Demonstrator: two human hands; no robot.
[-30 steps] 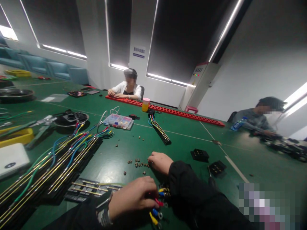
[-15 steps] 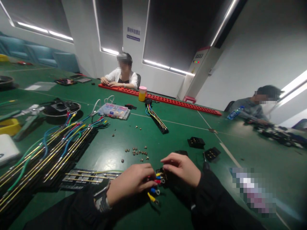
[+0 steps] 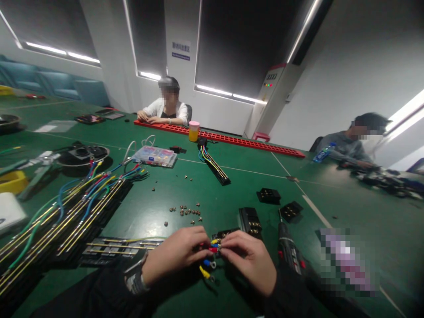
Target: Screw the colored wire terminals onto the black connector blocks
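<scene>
My left hand (image 3: 177, 256) is closed on a bunch of wires with crimped ring terminals. A red terminal (image 3: 213, 250) sticks out at its fingertips, and a blue terminal (image 3: 208, 263) and a yellow terminal (image 3: 205, 272) hang below. My right hand (image 3: 251, 258) pinches thumb and forefinger together at the ring ends; whatever is between them is hidden. Behind these fingers shows part of a black connector block (image 3: 228, 232). To the left, a black strip with brass rods (image 3: 114, 247) and a green-yellow wire runs up to my left hand.
Several small screws (image 3: 188, 212) lie scattered ahead. Black blocks (image 3: 250, 221) and a power screwdriver (image 3: 288, 247) are at the right. Wired rod strips (image 3: 89, 207) fill the left, near a clear parts case (image 3: 155, 157). Two people sit across the table.
My right hand has come down and left, and its fingertips now meet the ring terminals. The black block and the screwdriver it covered show more fully. The view has shifted slightly.
</scene>
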